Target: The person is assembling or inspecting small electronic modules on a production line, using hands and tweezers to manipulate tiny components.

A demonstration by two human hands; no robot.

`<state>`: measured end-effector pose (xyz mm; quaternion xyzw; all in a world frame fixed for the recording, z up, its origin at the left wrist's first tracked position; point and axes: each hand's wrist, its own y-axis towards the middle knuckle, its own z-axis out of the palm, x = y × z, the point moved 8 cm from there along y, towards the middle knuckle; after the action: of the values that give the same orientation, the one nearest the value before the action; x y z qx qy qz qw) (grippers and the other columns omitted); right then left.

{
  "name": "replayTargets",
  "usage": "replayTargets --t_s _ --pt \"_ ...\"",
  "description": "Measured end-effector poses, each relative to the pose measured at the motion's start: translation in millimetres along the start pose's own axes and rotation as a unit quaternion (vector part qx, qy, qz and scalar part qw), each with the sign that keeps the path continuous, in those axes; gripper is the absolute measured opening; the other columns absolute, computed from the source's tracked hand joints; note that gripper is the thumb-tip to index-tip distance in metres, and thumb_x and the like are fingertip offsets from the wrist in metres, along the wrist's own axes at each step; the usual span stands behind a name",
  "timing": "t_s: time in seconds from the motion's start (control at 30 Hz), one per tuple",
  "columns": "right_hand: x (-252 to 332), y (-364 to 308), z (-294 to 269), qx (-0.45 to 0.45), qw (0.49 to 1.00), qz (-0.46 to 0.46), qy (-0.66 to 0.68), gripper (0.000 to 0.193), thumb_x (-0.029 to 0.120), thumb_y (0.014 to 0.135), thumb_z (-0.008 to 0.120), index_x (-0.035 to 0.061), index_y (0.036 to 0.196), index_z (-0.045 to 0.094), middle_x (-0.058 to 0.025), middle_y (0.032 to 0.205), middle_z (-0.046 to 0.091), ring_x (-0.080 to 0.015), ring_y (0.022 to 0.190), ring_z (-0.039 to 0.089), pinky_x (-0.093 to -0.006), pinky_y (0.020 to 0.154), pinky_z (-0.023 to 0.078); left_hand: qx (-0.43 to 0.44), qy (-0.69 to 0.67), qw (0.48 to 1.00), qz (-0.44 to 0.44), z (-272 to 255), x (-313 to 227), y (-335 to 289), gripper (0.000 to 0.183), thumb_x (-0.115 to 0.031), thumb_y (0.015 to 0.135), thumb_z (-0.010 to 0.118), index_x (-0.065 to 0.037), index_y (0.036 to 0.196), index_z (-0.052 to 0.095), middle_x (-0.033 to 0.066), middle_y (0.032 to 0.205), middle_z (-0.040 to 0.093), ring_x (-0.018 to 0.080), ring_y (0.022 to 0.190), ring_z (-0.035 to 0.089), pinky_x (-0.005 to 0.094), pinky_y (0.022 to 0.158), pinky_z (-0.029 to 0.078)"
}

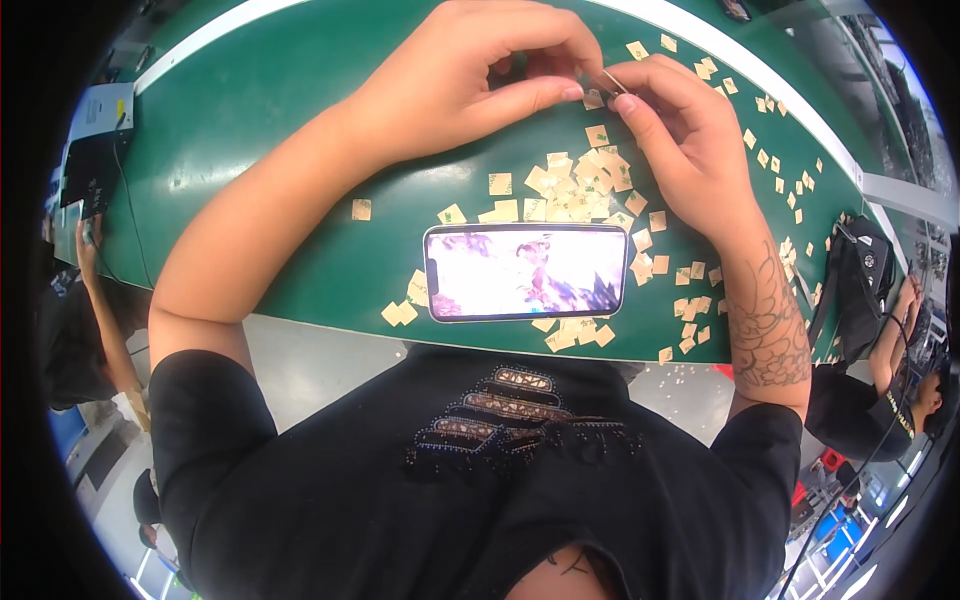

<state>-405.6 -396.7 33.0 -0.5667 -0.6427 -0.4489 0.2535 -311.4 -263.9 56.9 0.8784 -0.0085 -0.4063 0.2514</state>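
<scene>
Both hands meet over the far side of the green table [290, 215]. My right hand [685, 130] is closed, thumb against fingers, pinching a small thin piece [614, 82] seen nearly edge-on; its kind is too small to make out. Close beside it, the curled fingers and thumb of my left hand [510, 75] come together at the tips. Whatever they hold is hidden. A cream paper square [596, 135] lies just below the fingertips. Nearer me, many more such squares form a loose pile [575, 185].
A phone [525, 272] with its screen lit lies among the squares near the table's front edge. Other squares [690, 308] are scattered along the right side. A black bag [862, 275] sits at the right. People in dark clothes are at both sides.
</scene>
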Motion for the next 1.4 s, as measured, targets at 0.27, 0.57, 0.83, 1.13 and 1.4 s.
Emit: replayTargets --t_s 0.27,0.57,0.83,1.13,1.4 --pt "1 -2 7 0.002 1.000 0.004 0.022 0.016 0.002 0.100 0.065 0.0004 0.115 0.072 -0.0068 0.092 0.065 -0.0138 0.078 0.064 -0.0270 0.070 0.052 -0.045 0.008 0.999 -0.026 -10 3 -1 0.014 -0.004 0.090 0.079 -0.002 0.102 0.073 0.0098 0.089 0.073 0.0163 0.071 0.067 0.0279 0.064 0.052" --pt "7 -3 9 0.001 1.000 -0.003 0.012 0.017 0.001 0.098 0.067 0.0006 0.114 0.073 -0.0071 0.091 0.064 -0.0150 0.076 0.062 -0.0280 0.068 0.051 -0.048 0.025 0.997 -0.052 -13 4 0 0.012 -0.006 0.088 0.082 -0.003 0.097 0.074 0.0084 0.084 0.073 0.0162 0.070 0.067 0.0283 0.064 0.053" --pt "10 -4 9 -0.015 1.000 -0.022 -0.004 0.017 0.001 0.097 0.068 -0.0002 0.112 0.073 -0.0084 0.090 0.065 -0.0169 0.073 0.062 -0.0294 0.066 0.050 -0.058 0.044 0.997 -0.039 -10 -6 0 0.012 -0.004 0.087 0.081 -0.002 0.097 0.074 0.0094 0.086 0.074 0.0178 0.071 0.069 0.0287 0.064 0.054" --pt "18 -5 9 -0.017 0.998 -0.050 -0.040 0.017 0.001 0.095 0.070 -0.0018 0.112 0.073 -0.0100 0.087 0.065 -0.0202 0.072 0.063 -0.0315 0.065 0.051 -0.069 0.025 0.997 -0.002 -9 -11 -1 0.014 -0.002 0.086 0.082 -0.002 0.098 0.074 0.0104 0.087 0.074 0.0190 0.072 0.071 0.0286 0.064 0.055" --pt "21 -6 6 -0.029 0.997 -0.062 -0.037 0.017 0.001 0.095 0.070 -0.0018 0.111 0.074 -0.0094 0.088 0.066 -0.0189 0.072 0.063 -0.0304 0.065 0.051 -0.083 0.006 0.996 -0.023 -10 -6 -2 0.015 -0.004 0.086 0.084 -0.001 0.099 0.075 0.0092 0.086 0.075 0.0157 0.072 0.070 0.0273 0.065 0.055"
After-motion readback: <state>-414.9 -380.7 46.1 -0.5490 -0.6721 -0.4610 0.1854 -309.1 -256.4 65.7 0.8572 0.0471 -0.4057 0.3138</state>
